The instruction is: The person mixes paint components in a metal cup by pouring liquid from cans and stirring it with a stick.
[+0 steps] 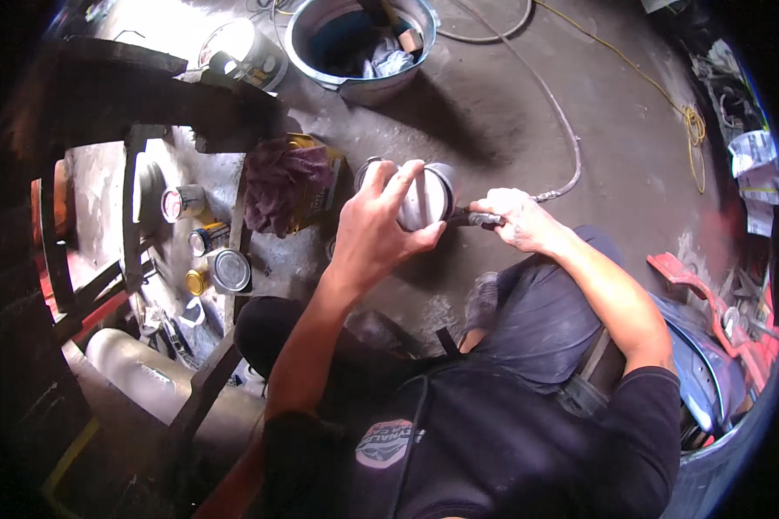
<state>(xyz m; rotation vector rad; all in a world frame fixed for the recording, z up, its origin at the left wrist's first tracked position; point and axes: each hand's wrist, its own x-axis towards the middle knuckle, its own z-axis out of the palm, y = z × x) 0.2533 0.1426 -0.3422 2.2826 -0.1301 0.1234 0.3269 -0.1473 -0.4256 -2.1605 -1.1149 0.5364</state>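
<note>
My left hand (376, 221) is wrapped over a round, pale grey tool (426, 197) with a dark rim, its thumb and fingers spread around the body. I cannot make out its exact kind. To the right, my right hand (518, 221) is closed on the narrow hose connection (478, 219) that joins the tool's side. From beyond that hand, a grey air hose (567, 143) curves away over the floor. Just left of my left hand, a purple rag (286, 186) drapes over a yellow box-shaped can (329, 190). My fingers hide part of the tool.
A large blue tub (359, 86) with cloth inside stands ahead. Paint cans (231, 270) and a white bucket (242, 52) are at the left, behind a dark frame (134, 208). A yellow cord (694, 130) lies far right, and a red metal part (710, 303) is at the right.
</note>
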